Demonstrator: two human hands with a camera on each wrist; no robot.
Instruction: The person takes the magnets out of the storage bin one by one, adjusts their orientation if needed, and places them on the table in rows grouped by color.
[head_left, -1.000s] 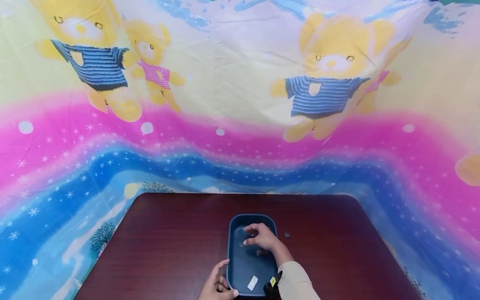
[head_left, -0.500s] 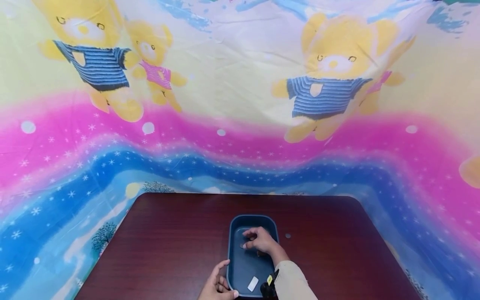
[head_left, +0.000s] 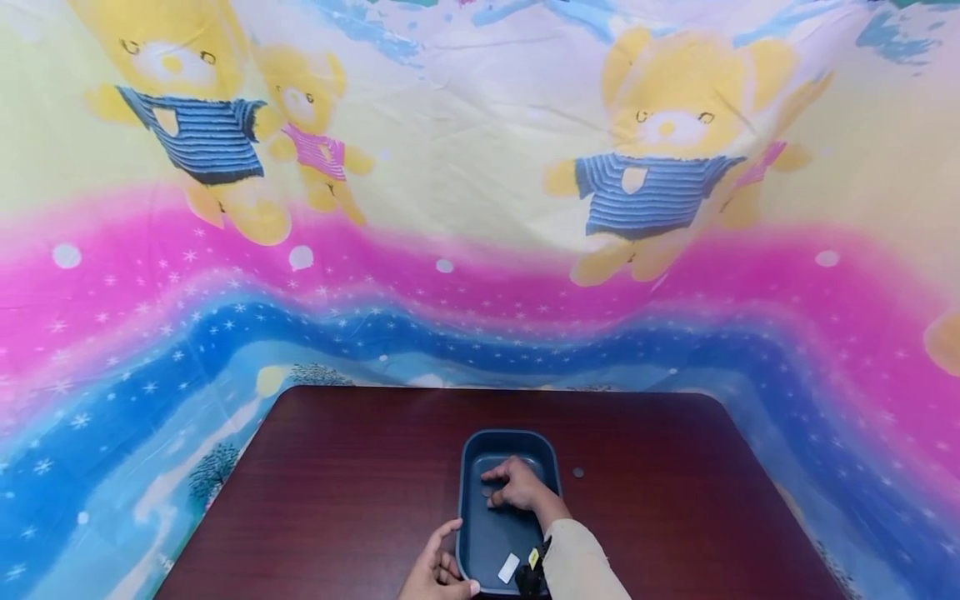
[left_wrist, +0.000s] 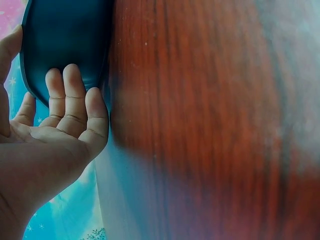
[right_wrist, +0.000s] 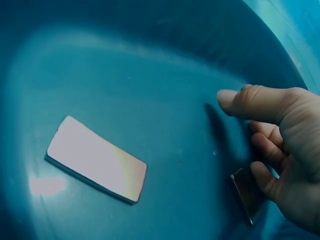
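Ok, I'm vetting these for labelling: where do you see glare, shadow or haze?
Right wrist: glare on the tray beside the white block, dark shadow by the right hand; left wrist: pale haze over the table, upper right; head: fairly even light.

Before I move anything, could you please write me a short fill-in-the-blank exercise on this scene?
1. The person's ____ grip reaches inside the tray.
2. The flat, oblong block in the tray is ____ in color.
3. A small round disc lies outside the tray, on the ____.
4. The hanging cloth shows large yellow cartoon ____.

Missing words: right; white; table; bears.
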